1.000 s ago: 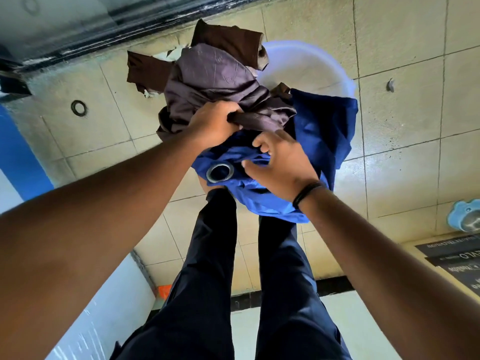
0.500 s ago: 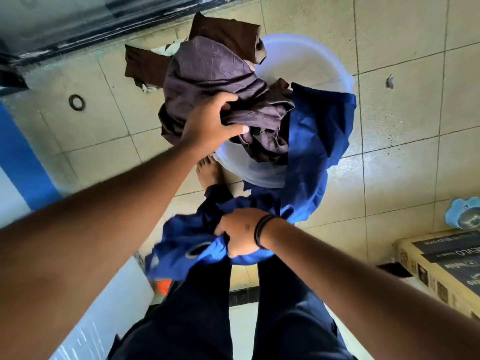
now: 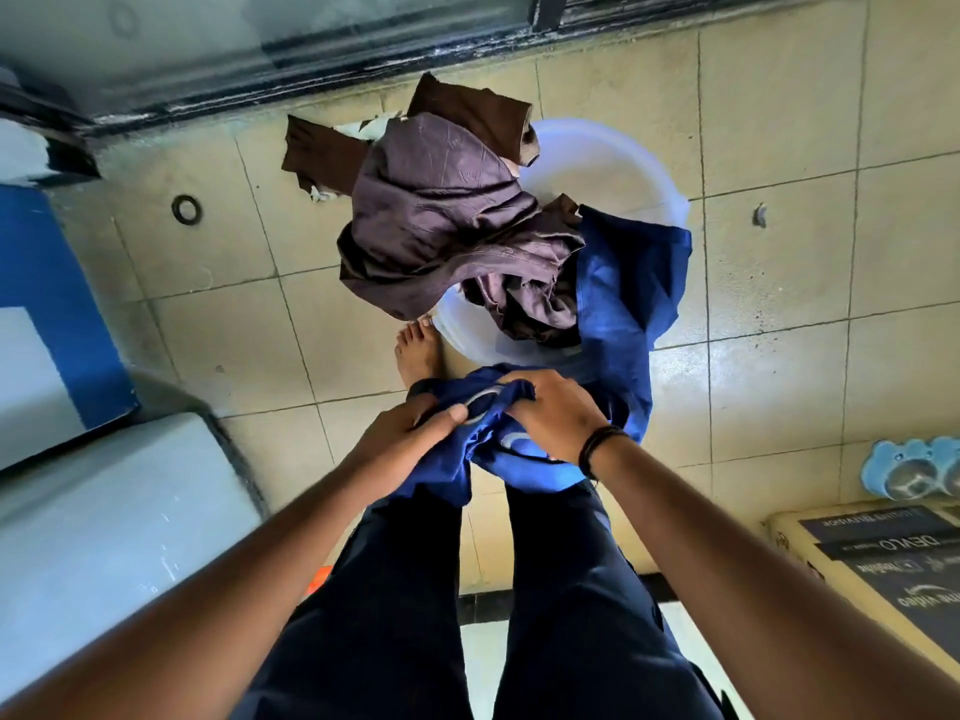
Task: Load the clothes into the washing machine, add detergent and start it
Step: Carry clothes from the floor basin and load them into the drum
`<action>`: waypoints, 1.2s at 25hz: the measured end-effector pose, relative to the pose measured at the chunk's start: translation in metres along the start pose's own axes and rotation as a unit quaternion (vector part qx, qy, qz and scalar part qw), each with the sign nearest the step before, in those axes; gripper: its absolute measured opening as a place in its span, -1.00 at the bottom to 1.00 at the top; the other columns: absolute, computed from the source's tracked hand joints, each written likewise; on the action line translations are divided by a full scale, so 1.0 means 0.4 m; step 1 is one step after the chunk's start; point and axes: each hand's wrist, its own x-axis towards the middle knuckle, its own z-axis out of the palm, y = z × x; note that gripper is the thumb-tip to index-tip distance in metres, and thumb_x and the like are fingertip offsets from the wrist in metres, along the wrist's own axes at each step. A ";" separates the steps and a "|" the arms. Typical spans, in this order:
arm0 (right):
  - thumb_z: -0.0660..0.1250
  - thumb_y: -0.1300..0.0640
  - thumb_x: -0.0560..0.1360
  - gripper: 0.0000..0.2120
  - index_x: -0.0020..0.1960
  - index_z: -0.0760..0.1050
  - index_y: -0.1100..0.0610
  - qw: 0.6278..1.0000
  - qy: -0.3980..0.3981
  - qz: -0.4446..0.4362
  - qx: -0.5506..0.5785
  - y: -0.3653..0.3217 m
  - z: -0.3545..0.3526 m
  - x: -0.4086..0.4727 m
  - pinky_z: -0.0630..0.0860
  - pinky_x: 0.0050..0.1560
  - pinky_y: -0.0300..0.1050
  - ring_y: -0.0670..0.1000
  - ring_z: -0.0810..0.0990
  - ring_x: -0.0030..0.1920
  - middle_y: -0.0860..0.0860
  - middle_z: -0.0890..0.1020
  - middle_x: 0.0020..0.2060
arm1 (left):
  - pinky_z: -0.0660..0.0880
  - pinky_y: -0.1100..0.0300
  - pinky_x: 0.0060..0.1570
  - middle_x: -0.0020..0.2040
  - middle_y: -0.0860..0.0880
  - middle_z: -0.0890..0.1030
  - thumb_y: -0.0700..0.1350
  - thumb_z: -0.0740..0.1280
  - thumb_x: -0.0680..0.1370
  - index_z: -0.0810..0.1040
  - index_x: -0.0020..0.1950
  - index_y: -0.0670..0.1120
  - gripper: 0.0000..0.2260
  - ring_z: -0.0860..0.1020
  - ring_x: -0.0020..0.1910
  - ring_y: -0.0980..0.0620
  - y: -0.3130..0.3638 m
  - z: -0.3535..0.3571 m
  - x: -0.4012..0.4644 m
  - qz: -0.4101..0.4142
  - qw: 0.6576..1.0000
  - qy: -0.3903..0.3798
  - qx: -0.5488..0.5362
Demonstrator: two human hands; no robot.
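Both hands now on the blue cloth (image 3: pixel 621 304). Left hand (image 3: pixel 410 433) has let go of the purple-brown clothes (image 3: pixel 441 226), which it was clutching half a second ago, and come down to the blue cloth's gathered end, fingers curled around a fold, thumb pressed on top near a metal eyelet ring (image 3: pixel 485 402). Right hand (image 3: pixel 556 413) still grips the same bunched end, fingers curled into the fabric, black band (image 3: pixel 597 446) on the wrist. It sits a bit further up and right than before, now side by side with the left, almost touching.

The blue cloth runs from the hands up over the near-right rim of the white tub (image 3: pixel 613 163) and is still partly draped inside it; more of it is bunched at the hands than before. The purple-brown clothes lie heaped over the tub's left rim, unheld, spilling onto the tiled floor (image 3: pixel 223 283), a darker brown piece (image 3: pixel 467 109) on the far rim.

Bare foot (image 3: pixel 415 350) just beside the tub's near-left rim. Washing machine top (image 3: pixel 104 511) at lower left, well apart from the tub. Cardboard box (image 3: pixel 883 558) at lower right.
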 end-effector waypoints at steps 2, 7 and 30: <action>0.24 0.18 0.50 -0.81 -0.07 0.59 -0.06 0.999 0.039 0.005 0.036 -0.046 -0.007 -0.064 0.53 -0.06 0.00 0.11 0.63 -0.06 -0.04 0.69 -0.16 | 0.49 0.26 0.01 -0.03 0.16 0.66 0.34 0.33 0.43 0.57 -0.01 0.16 -0.69 0.60 -0.04 0.27 0.044 -0.013 -0.064 0.063 0.996 0.067 -0.002; 0.21 0.19 0.52 -0.82 -0.12 0.51 -0.06 0.998 0.057 0.007 0.028 -0.203 0.005 -0.235 0.34 -0.14 -0.10 0.12 0.54 -0.08 -0.06 0.59 -0.19 | 0.47 0.30 0.06 0.13 0.19 0.42 0.42 0.47 0.22 0.52 0.18 0.25 -0.41 0.52 0.06 0.29 0.160 -0.066 -0.318 0.091 0.973 0.200 0.072; 0.22 0.22 0.64 -0.88 0.01 0.53 0.18 0.963 -0.141 -0.084 0.214 -0.633 0.467 -0.798 0.52 -0.01 0.06 0.10 0.58 -0.18 0.11 0.59 -0.17 | 0.35 0.19 -0.31 -0.24 -0.18 0.39 -0.08 0.37 0.56 0.40 -0.15 -0.34 -0.67 0.37 -0.26 -0.05 -0.071 -0.380 -1.185 0.289 0.737 0.470 -0.390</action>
